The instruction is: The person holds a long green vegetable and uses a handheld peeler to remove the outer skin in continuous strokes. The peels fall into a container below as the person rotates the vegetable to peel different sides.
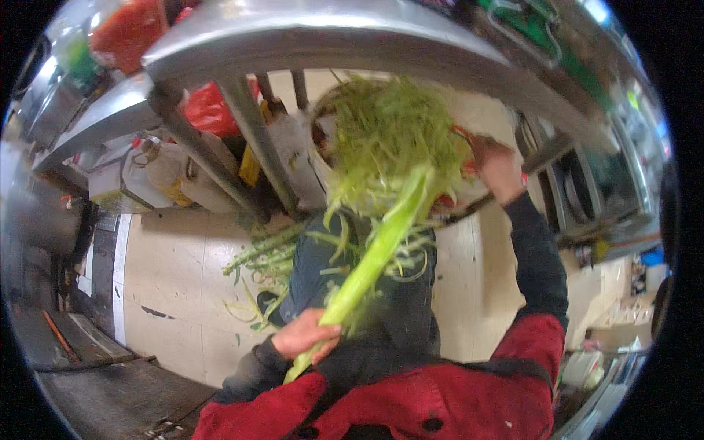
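My left hand (311,336) is closed round the lower end of a long, pale green peeled stem (374,257), which looks like celtuce. The stem slants up and away to the right, its far end over a heap of green peelings (396,125). That heap fills a round white bin (320,165) between my knees and the table. To the right of the heap, my right hand (499,169) is closed on a thin orange-red tool (462,132), blurred and partly hidden by the fingers. Strips of peel hang over the bin's near side and onto my dark trousers.
A steel table (330,44) arches over the bin, its legs to the left. Plastic jugs (165,172) and a red bag (213,108) sit beneath it. Leafy scraps (264,257) lie on the tiled floor (176,293). Steel shelving (587,183) stands at the right.
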